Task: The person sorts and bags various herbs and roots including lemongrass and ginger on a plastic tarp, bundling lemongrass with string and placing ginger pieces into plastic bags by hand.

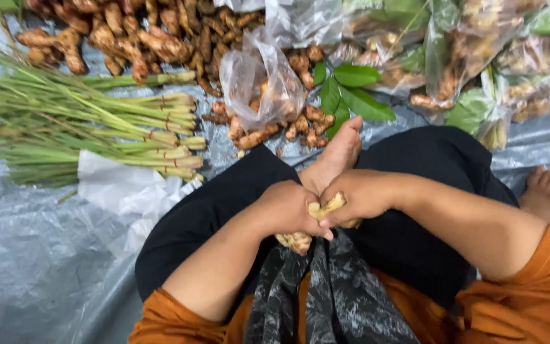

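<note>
Black plastic bag point(332, 299) nearest the camera, draped over the lap between orange sleeves point(529, 299), mouth up toward the hands. Left hand point(284, 209) closed around a pale knobbly ginger root point(295, 241), lower lobe poking out under the fist. Right hand point(358, 196) also closed, pinching a broken-looking pale piece of ginger point(327, 206) between thumb and fingers; the two hands touch, right above the bag and the black trousers point(211, 210). Bare foot point(338, 153) points forward just behind the hands, second foot point(545, 191) off right.

Handling guess: the root looks light, stiff and brittle at the narrow necks, dry skin so not slippery; lobes likely snap if bent. Best hold is around the thick body, not a thin finger.

Beyond, on grey plastic sheeting point(27, 267) on the floor: bundled lemongrass stalks point(128, 137) at left, white crumpled bag point(128, 191) just beside them, heap of brown turmeric-like roots point(128, 32) at top left, half-open clear bag point(262, 83) with more roots spilling, green leaves point(351, 95), several filled clear bags point(479, 57) top right.
</note>
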